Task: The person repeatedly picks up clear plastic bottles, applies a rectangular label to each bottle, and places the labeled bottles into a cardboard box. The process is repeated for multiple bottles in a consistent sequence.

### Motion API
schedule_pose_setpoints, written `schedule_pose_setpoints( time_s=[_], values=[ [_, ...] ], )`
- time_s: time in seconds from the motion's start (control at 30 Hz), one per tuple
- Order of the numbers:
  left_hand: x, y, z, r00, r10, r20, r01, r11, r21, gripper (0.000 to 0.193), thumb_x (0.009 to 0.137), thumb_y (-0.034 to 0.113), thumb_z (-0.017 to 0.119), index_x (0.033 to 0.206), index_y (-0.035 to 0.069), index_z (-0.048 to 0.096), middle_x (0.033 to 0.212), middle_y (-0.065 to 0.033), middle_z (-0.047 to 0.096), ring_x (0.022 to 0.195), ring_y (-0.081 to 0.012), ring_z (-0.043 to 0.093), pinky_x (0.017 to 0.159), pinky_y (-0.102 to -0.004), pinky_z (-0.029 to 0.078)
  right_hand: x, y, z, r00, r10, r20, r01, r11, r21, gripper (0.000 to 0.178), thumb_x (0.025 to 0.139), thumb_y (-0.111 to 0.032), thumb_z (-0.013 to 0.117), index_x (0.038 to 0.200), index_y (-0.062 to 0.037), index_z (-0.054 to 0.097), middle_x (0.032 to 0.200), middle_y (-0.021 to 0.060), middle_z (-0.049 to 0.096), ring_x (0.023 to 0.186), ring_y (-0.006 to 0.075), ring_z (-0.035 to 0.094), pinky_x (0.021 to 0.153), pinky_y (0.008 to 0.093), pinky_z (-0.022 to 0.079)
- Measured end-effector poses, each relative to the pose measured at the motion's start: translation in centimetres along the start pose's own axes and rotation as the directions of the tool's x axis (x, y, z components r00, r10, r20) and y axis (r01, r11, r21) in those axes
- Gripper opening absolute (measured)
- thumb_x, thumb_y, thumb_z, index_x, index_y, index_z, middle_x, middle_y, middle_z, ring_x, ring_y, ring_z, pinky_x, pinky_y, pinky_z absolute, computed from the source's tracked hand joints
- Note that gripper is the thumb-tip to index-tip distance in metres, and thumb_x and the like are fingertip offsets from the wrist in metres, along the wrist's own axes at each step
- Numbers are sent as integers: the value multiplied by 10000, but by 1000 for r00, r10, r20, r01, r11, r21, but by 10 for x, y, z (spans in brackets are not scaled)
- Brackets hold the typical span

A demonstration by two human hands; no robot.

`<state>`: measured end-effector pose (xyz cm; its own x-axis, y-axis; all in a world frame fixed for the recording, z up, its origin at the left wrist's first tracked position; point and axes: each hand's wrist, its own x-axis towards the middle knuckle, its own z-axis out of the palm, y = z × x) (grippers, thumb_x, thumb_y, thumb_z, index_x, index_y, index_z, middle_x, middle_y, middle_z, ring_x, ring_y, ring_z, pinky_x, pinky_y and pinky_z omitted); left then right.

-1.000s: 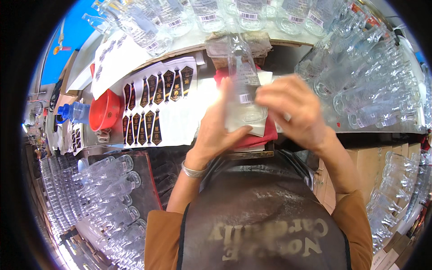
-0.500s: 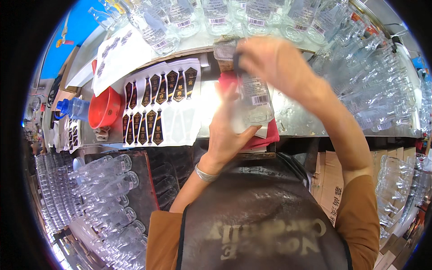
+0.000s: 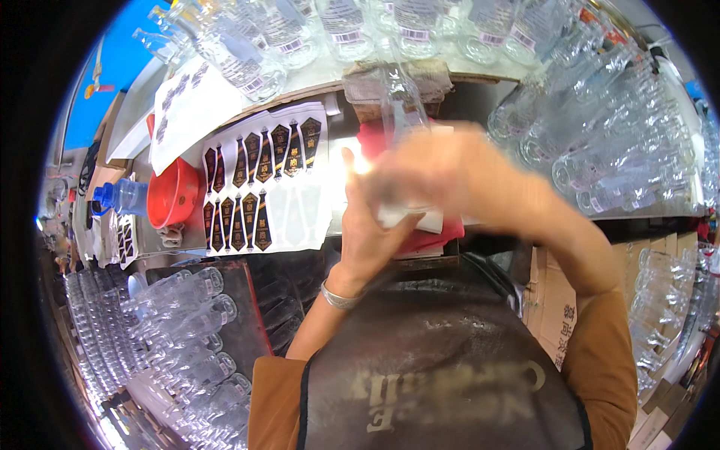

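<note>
I hold a clear glass bottle (image 3: 397, 105) upright in front of me, its neck rising above my hands. My left hand (image 3: 367, 225) cups its lower body from behind, fingers wrapped round it. My right hand (image 3: 442, 176) lies across the front of the bottle, blurred, so I cannot tell whether its fingers press flat or pinch something. Left of my left hand lies a sheet of dark labels (image 3: 259, 187), and beyond it a red bowl (image 3: 171, 193). Rows of empty bottles (image 3: 600, 142) lie to the right of my right hand.

Right hand (image 3: 442, 176) dropped from bottle (image 3: 397, 97) neck to its lower body, blurred, crossing left hand (image 3: 367, 232).
</note>
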<state>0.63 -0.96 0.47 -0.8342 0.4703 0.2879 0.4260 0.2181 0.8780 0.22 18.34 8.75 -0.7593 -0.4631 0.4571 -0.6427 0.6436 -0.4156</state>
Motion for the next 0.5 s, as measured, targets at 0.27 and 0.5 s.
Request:
schedule_pose_setpoints(
  time_s=[0.27, 0.5],
  values=[
    [-2, -4, -6, 987, -139, 81, 150, 977, -152, 1149, 771, -57, 763, 1599, 45, -28, 1481, -230, 458, 1286, -285, 529, 1091, -406, 415, -21, 0, -4, 998, -29, -56, 33, 997, 70, 241, 730, -108, 794, 946, -88, 688, 943, 88, 683, 865, 267, 657, 743, 373, 544],
    [0, -9, -7, 986, -121, 113, 142, 970, -198, 1083, 792, -45, 736, 1600, 39, 20, 1480, -223, 461, 1318, -288, 510, 1084, -391, 411, -47, 39, 6, 929, 146, -340, -68, 971, 230, 267, 739, -16, 731, 998, -46, 673, 1071, 104, 697, 1002, 278, 653, 859, 363, 523]
  ],
)
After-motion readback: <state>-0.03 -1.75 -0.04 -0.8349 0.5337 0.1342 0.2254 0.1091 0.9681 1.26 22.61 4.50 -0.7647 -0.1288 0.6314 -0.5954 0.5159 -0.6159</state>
